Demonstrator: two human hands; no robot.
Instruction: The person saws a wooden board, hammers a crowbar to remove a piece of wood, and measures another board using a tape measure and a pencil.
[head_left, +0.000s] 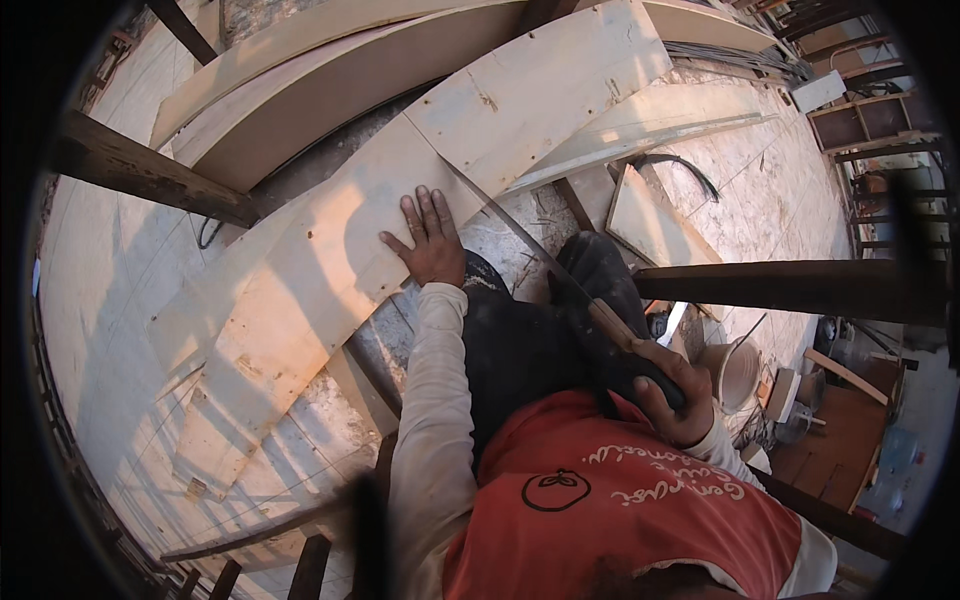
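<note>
A long, pale plywood board [290, 260] runs slantwise in front of me, from the lower left to the top right. My left hand [434, 236] lies flat on it with the fingers spread, close to the cut. My right hand [676, 388] is wrapped round the handle of a handsaw [535, 243], whose handle is brown and black. The saw's blade stretches away up and left, and its far end meets the board at a thin dark line across the wood. How deep the blade sits in the wood I cannot tell.
Curved wooden panels [330, 95] lie beyond the board. Dark wooden beams [150, 170] come in from the left, and another beam [790, 285] from the right. A bucket [735, 375] and a reddish-brown board [835, 440] are at the right. A dark cable [690, 170] curls on the floor.
</note>
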